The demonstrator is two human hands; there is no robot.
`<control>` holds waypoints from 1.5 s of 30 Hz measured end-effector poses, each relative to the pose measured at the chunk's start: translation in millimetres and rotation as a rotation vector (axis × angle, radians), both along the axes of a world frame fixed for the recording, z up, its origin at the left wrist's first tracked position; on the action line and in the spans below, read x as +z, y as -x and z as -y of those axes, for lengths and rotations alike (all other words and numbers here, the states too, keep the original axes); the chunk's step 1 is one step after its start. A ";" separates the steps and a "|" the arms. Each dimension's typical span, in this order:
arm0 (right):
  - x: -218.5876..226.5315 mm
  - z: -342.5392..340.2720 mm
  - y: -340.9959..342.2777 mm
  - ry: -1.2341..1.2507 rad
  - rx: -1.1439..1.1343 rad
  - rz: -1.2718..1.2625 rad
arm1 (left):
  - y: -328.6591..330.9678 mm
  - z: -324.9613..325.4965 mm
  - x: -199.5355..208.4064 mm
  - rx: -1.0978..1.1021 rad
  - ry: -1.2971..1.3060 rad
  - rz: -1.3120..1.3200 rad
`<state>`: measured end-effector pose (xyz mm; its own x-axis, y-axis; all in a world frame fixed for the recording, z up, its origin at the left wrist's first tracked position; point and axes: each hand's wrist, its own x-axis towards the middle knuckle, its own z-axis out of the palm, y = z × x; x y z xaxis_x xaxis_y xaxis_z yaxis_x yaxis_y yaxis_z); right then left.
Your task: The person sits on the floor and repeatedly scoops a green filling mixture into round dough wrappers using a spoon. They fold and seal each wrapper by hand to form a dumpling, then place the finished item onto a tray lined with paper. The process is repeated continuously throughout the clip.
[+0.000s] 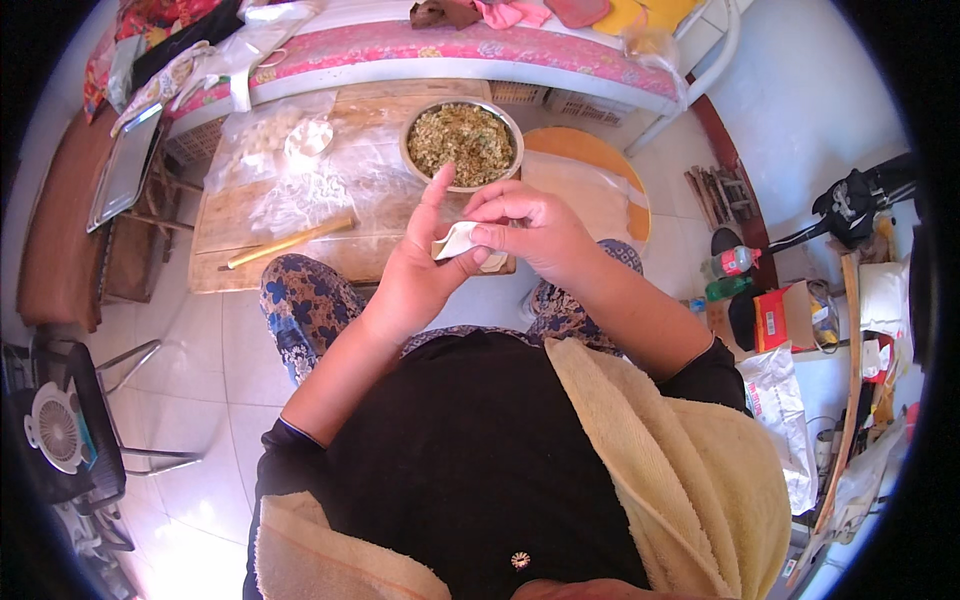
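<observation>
1. The left hand (412, 275) is partly spread: its fingers point up and away from the body, while its thumb lies along the lower side of a folded piece of white dough (455, 241).
2. The right hand (535, 232) is curled in from the other side, its thumb pressing on the dough's right end; its fingers bend above, and their exact contact is hard to tell.
3. The dough is thus between the two hands, touching both, held up near the table's front edge.
4. Just beyond the hands is a metal bowl (517, 165) filled with a chopped, green-brown mixture (460, 140).
5. Left of the left hand, a yellow rod (290, 243) lies slantwise on the wooden table (225, 220), apart from the fingers.
6. Farther out, beyond the rod, small pale lumps (262, 135) lie beside a small round white dish (325, 145).
7. Beyond the right hand and to its right, a pale sheet (580, 185) covers part of a round orange board (640, 200).
</observation>
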<state>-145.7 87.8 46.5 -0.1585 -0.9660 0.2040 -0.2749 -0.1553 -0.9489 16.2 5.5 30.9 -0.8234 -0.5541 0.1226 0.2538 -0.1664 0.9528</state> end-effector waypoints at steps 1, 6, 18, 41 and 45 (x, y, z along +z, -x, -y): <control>2.2 -0.3 -1.8 0.042 -0.034 -0.128 | 1.3 -0.5 -3.2 -0.018 -0.189 -0.041; 1.7 2.2 -12.3 0.259 -0.176 -0.591 | 6.1 5.5 -36.2 -0.124 -0.666 -0.106; -0.2 14.4 -12.3 0.038 -0.070 -0.372 | -5.8 13.2 -28.7 -0.031 0.236 0.233; -9.2 17.8 -3.0 0.322 0.015 -0.590 | 8.7 -2.2 -45.4 -0.074 -0.242 -0.094; -12.6 16.9 -1.3 0.296 -0.017 -0.504 | 8.7 -2.8 -38.7 -0.081 -0.224 -0.075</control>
<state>-144.4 70.9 33.9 0.0131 -0.8547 0.5190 -0.6863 -0.3851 -0.6170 7.5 8.3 -7.9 -0.8593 -0.5071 0.0667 0.2999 -0.3939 0.8688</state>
